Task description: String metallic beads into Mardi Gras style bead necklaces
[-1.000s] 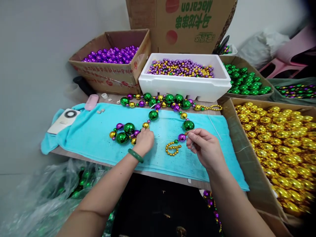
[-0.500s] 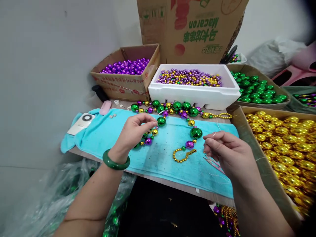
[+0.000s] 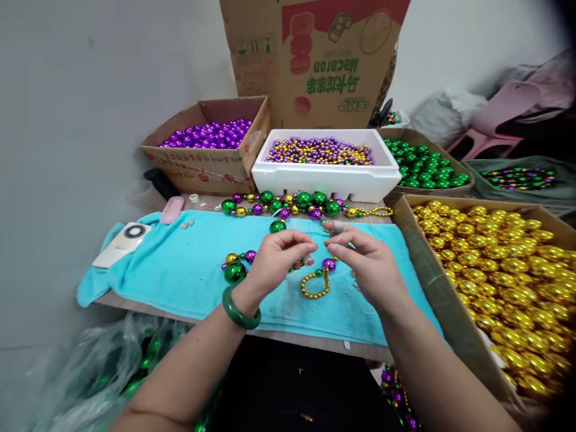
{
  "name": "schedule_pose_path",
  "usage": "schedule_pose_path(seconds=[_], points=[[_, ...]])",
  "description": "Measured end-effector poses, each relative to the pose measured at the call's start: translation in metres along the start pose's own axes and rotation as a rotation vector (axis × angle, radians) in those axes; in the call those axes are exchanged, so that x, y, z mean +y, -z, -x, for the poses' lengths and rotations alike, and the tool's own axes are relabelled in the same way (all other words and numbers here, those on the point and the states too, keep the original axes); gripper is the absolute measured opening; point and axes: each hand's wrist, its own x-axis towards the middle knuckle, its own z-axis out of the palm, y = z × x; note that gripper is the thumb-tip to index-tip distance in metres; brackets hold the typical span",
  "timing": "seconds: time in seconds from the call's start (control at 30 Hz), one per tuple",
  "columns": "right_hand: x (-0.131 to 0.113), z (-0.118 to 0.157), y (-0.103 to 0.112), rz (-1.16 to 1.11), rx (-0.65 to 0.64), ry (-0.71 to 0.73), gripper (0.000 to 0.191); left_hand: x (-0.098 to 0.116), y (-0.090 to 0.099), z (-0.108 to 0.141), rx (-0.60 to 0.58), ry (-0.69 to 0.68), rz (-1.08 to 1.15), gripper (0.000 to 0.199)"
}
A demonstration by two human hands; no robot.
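My left hand [image 3: 288, 255], with a green bangle [image 3: 240, 311] at its wrist, is closed in a pinch above the towel. Facing it, nearly fingertip to fingertip, my right hand [image 3: 366, 258] is pinched too. Both seem to hold a thin pale string, its ends barely visible at this size. Beneath and around them lies a bead strand of green, purple and gold balls, partly hidden by my hands; a large green bead [image 3: 234, 272] shows left of my left hand. Just below the fingertips rests a loop of small gold beads [image 3: 315, 294].
A turquoise towel [image 3: 180, 270] covers the table. Another bead garland [image 3: 303, 200] lies along its back. Behind stand a box of purple beads [image 3: 202, 165] and a white foam box [image 3: 324, 180]. Gold beads fill a carton [image 3: 427, 288] at right. A white device [image 3: 121, 246] sits far left.
My hands have come together from wide apart, the left moving right and the right moving left. The camera view has shifted, so the boxes at the back now appear further left.
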Motion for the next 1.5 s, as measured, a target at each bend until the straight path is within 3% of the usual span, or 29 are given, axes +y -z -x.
schedule_pose_path(seconds=[0.13, 0.27, 0.47, 0.6, 0.67, 0.73, 0.8, 0.9, 1.03, 1.13, 1.23, 1.33, 1.5], points=[[0.005, -0.006, -0.004, -0.031, -0.008, -0.037, 0.002, -0.027, -0.018, -0.007, -0.018, 0.034, 0.199, 0.016], [0.014, -0.008, -0.003, -0.063, -0.012, -0.063, 0.003, -0.039, -0.019, -0.014, -0.099, 0.128, 0.314, 0.022], [0.024, -0.011, 0.009, -0.169, 0.139, -0.093, 0.006, -0.033, -0.009, -0.018, -0.184, 0.232, 0.122, 0.02], [0.031, -0.01, 0.047, -0.139, 0.3, -0.192, 0.015, -0.03, -0.009, -0.017, -0.233, 0.226, 0.001, 0.018], [0.042, -0.003, 0.076, 0.089, 0.448, -0.225, 0.019, -0.031, -0.01, -0.017, -0.245, 0.218, -0.047, 0.018], [0.057, 0.012, 0.102, 0.488, 0.528, -0.246, 0.017, -0.032, -0.011, -0.016, -0.245, 0.212, -0.087, 0.017], [0.075, 0.031, 0.119, 0.826, 0.341, -0.354, 0.012, -0.033, -0.013, -0.016, -0.239, 0.194, -0.121, 0.016], [0.099, 0.057, 0.121, 1.082, 0.021, -0.402, 0.015, -0.033, -0.014, -0.017, -0.231, 0.138, -0.162, 0.013], [0.111, 0.072, 0.11, 1.224, -0.093, -0.388, 0.014, -0.035, -0.015, -0.021, -0.211, 0.117, -0.15, 0.011], [0.106, 0.074, 0.111, 1.158, -0.098, -0.377, 0.012, -0.039, -0.016, -0.024, -0.179, 0.141, -0.054, 0.012], [0.093, 0.076, 0.113, 0.938, 0.034, -0.384, 0.009, -0.043, -0.017, -0.026, -0.143, 0.18, 0.087, 0.018], [0.072, 0.08, 0.103, 0.459, 0.172, -0.427, 0.012, -0.046, -0.019, -0.026, -0.116, 0.204, 0.183, 0.022], [0.043, 0.078, 0.053, -0.381, 0.136, -0.679, 0.04, -0.047, -0.022, -0.025, -0.088, 0.188, 0.221, 0.021]])
